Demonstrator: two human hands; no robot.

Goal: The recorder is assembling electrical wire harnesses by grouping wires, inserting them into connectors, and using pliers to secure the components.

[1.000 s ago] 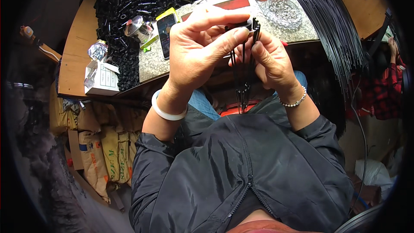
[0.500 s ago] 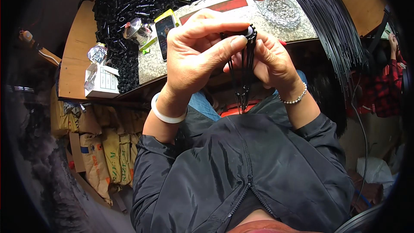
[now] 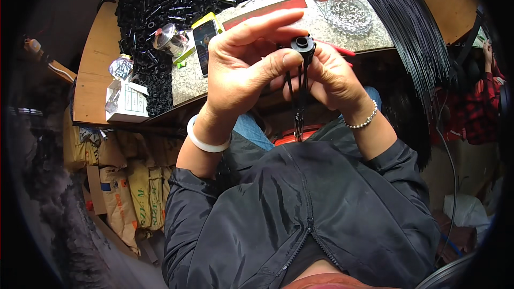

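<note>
Left of black hub (image 3: 303, 44): left hand (image 3: 235, 69), clamped on it. Just right of hub: right hand (image 3: 338, 79), grip unclear.

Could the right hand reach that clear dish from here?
Probably yes: the clear dish sits just beyond the right hand, only a red handle between, though that hand is at the black rods.

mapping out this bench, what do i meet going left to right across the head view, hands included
White box, clear container, phone, left hand, round black part, right hand, black rods
</note>
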